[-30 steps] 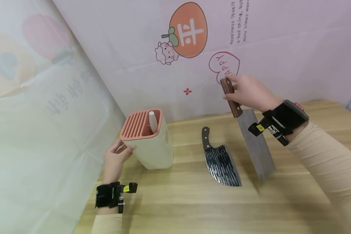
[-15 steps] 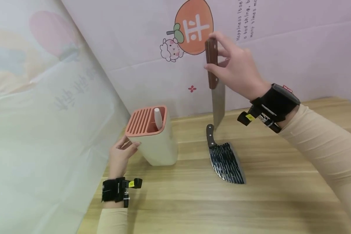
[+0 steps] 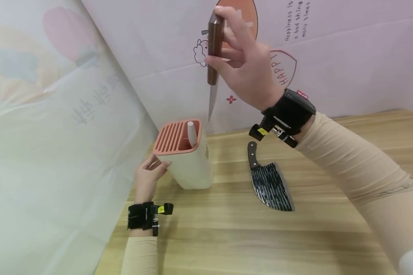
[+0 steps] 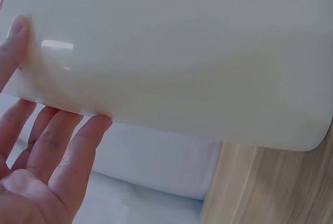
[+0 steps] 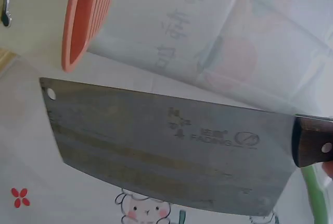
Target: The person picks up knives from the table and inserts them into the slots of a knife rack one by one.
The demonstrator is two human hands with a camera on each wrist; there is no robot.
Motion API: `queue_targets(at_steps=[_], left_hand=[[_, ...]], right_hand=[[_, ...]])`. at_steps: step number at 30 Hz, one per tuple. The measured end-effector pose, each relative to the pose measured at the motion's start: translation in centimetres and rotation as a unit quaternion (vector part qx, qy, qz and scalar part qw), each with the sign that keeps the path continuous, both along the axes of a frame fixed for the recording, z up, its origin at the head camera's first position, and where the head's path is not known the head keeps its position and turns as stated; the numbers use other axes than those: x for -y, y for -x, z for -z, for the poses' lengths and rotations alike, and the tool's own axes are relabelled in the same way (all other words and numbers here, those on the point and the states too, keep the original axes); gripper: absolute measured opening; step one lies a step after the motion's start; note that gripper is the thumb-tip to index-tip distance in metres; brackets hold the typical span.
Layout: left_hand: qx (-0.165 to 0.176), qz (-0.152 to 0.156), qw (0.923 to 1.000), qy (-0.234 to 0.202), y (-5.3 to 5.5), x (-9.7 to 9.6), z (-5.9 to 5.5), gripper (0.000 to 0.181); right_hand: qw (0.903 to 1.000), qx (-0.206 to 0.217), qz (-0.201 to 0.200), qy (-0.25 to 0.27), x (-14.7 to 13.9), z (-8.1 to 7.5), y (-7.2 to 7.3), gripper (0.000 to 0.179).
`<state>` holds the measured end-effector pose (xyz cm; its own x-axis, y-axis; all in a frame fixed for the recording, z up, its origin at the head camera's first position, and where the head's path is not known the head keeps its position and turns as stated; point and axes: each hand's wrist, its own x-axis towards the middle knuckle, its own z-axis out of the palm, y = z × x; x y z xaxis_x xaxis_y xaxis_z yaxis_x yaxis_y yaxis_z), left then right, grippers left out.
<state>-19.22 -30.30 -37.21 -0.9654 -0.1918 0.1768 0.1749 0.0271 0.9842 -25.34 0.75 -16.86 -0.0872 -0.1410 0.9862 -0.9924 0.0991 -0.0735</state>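
My right hand [image 3: 247, 65] grips the brown wooden handle [image 3: 215, 47] of a cleaver, its blade hanging down and seen nearly edge-on in the head view. In the right wrist view the cleaver's broad grey blade [image 5: 166, 146] shows its flat side, near the orange rim of a knife block. That cream knife block [image 3: 191, 170] has an orange slotted top [image 3: 166, 138] and stands at the back left. My left hand [image 3: 149, 175] holds its near left corner, thumb on the front face and fingers along the side. A white handle [image 3: 191, 133] sticks out of the block's open compartment.
A second cleaver with a dark handle and black patterned blade [image 3: 272, 187] lies on the wooden table [image 3: 227, 236], right of the block. Printed sheets [image 3: 165, 91] hang behind and to the left.
My right hand has lifted the cleaver up and left, from right of the lying cleaver to near the knife block. The blade has turned edge-on. My left hand stays on the block.
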Motion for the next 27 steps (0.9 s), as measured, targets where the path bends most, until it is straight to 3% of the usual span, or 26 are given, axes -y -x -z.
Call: queue_targets(at_steps=[3,7,13,20,27], left_hand=[[-0.005,0.003,1.0000,-0.003,0.1,-0.4,0.1,0.063],[-0.006,0.004,1.0000,-0.004,0.1,-0.6,0.2,0.061],[-0.008,-0.004,0.9999,-0.004,0.0,-0.7,0.0,0.058],[-0.006,-0.011,0.9999,-0.005,-0.2,-0.7,0.1,0.059],[-0.003,-0.012,0.9999,-0.009,0.0,-0.7,0.2,0.060]], right_hand=[[0.9991,-0.041,-0.011,0.010,1.2,-0.1,-0.1,0.049],[0.9949,-0.075,-0.058,0.035,2.9,-0.3,-0.4,0.050],[0.9892,-0.069,-0.120,0.048,5.4,0.0,-1.3,0.054],[0.9887,-0.078,-0.123,0.036,7.2,0.6,-1.9,0.050],[0.9867,-0.062,-0.149,0.021,7.6,0.1,-2.3,0.052]])
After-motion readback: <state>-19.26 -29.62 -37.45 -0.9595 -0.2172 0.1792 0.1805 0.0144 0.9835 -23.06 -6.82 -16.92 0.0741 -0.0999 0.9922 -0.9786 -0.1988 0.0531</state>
